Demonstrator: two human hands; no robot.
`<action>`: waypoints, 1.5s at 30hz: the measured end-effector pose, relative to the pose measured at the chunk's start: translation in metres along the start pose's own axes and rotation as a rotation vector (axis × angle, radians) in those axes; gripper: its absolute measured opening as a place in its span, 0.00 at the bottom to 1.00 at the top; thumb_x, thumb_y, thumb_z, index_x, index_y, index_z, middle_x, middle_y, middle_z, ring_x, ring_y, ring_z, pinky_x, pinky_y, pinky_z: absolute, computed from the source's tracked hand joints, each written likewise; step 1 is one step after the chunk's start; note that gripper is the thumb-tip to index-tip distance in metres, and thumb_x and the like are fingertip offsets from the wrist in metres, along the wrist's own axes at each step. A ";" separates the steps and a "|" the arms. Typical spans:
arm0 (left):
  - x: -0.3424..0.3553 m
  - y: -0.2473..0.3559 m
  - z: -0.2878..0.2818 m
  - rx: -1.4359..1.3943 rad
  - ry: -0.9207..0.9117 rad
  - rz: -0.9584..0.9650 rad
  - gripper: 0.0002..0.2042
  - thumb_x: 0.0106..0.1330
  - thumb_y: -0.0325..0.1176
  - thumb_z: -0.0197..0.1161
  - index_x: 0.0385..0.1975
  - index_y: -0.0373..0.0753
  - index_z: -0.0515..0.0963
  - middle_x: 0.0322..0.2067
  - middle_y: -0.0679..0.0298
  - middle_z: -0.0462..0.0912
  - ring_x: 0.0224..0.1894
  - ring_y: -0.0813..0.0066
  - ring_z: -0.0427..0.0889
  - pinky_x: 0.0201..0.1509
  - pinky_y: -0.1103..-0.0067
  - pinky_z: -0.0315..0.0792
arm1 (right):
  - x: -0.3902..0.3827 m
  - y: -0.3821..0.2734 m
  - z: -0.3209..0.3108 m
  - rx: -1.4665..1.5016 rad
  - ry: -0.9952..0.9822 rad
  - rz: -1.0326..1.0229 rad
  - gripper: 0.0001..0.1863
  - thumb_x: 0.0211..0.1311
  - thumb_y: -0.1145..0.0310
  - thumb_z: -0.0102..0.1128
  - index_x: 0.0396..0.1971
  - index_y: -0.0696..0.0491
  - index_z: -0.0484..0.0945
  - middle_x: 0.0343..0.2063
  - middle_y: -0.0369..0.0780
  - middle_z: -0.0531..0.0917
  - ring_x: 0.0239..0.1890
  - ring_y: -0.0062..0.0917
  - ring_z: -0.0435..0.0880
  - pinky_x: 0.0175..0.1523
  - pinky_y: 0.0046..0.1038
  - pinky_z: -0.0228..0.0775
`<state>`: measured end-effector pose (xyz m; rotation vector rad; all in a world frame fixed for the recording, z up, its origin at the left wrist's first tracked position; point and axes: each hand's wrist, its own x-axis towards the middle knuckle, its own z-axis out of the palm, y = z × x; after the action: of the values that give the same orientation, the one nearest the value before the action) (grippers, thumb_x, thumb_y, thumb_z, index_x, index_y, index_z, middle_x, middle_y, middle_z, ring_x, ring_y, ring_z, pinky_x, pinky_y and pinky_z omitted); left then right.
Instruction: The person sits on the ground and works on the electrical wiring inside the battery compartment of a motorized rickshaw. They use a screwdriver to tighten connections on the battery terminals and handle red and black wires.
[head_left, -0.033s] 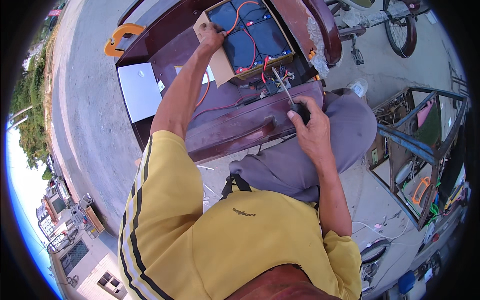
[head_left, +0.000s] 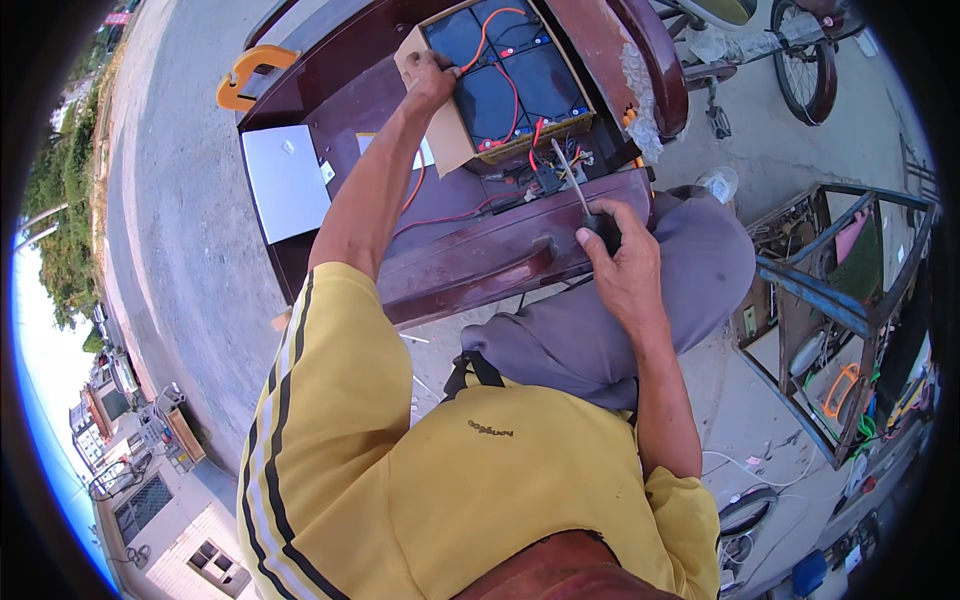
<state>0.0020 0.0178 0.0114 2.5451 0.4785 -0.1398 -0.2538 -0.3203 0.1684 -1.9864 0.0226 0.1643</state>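
Note:
My left hand (head_left: 430, 82) is closed at the near-left edge of an open cardboard box (head_left: 447, 140). Its fingertips pinch an orange wire (head_left: 484, 42) where it crosses onto the black batteries (head_left: 548, 80) in that box. Red wires (head_left: 513, 92) link the battery terminals. In my right hand (head_left: 625, 250) is a screwdriver (head_left: 572, 180), its dark handle in the fist and its metal shaft angled up and left. The tip appears close to a cluster of wires and connectors (head_left: 548, 178) beside the box; whether it touches them I cannot tell.
The box stands inside a maroon vehicle body (head_left: 470, 262). A white panel (head_left: 286, 182) lies at its left, near an orange-yellow curved part (head_left: 250, 75). My grey-trousered knee (head_left: 700, 260) is at the right. Beyond it stand a rusty metal frame (head_left: 815, 290) and a bicycle wheel (head_left: 803, 65).
The whole scene sits slightly farther right and lower in the upper part of the picture. Both hands keep the same grip, and nothing is let go.

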 end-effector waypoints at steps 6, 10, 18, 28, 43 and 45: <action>-0.003 -0.007 0.000 -0.106 0.074 -0.105 0.28 0.56 0.41 0.82 0.54 0.42 0.78 0.65 0.50 0.65 0.68 0.46 0.67 0.72 0.61 0.67 | -0.006 -0.001 -0.002 -0.011 0.031 -0.025 0.16 0.64 0.73 0.68 0.50 0.59 0.77 0.45 0.49 0.85 0.47 0.46 0.85 0.54 0.39 0.75; -0.002 0.006 -0.017 -0.104 0.007 -0.147 0.31 0.55 0.43 0.84 0.55 0.40 0.76 0.66 0.51 0.65 0.68 0.46 0.67 0.73 0.60 0.67 | -0.009 0.000 0.002 0.012 -0.004 -0.004 0.17 0.64 0.72 0.69 0.50 0.59 0.77 0.44 0.50 0.85 0.47 0.46 0.85 0.54 0.38 0.75; 0.022 -0.035 -0.023 -0.394 -0.147 -0.171 0.25 0.59 0.42 0.81 0.52 0.35 0.83 0.59 0.49 0.78 0.60 0.55 0.81 0.66 0.64 0.75 | -0.023 0.008 0.010 0.058 0.013 -0.007 0.16 0.64 0.70 0.69 0.49 0.58 0.77 0.43 0.49 0.85 0.46 0.45 0.85 0.54 0.39 0.75; -0.005 -0.003 -0.017 -0.229 -0.124 -0.295 0.53 0.49 0.51 0.86 0.71 0.33 0.61 0.70 0.46 0.61 0.73 0.45 0.63 0.76 0.60 0.65 | -0.016 0.012 0.016 0.030 0.000 0.004 0.17 0.65 0.69 0.70 0.49 0.58 0.77 0.41 0.47 0.85 0.43 0.39 0.86 0.51 0.35 0.76; -0.024 0.008 -0.041 -0.007 0.181 0.158 0.27 0.63 0.46 0.75 0.57 0.38 0.77 0.64 0.47 0.72 0.69 0.47 0.68 0.71 0.61 0.67 | -0.012 0.017 0.021 0.406 0.032 -0.017 0.13 0.68 0.78 0.57 0.51 0.58 0.73 0.41 0.40 0.82 0.40 0.23 0.81 0.49 0.26 0.74; -0.012 -0.012 -0.053 -0.128 0.126 0.270 0.20 0.66 0.40 0.71 0.54 0.36 0.81 0.56 0.46 0.81 0.62 0.47 0.78 0.68 0.62 0.71 | -0.011 0.018 0.019 0.468 0.007 -0.008 0.13 0.68 0.79 0.53 0.51 0.58 0.72 0.42 0.40 0.81 0.40 0.23 0.81 0.50 0.26 0.74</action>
<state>-0.0137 0.0519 0.0532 2.4725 0.1804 0.1466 -0.2686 -0.3110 0.1458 -1.5199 0.0531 0.1328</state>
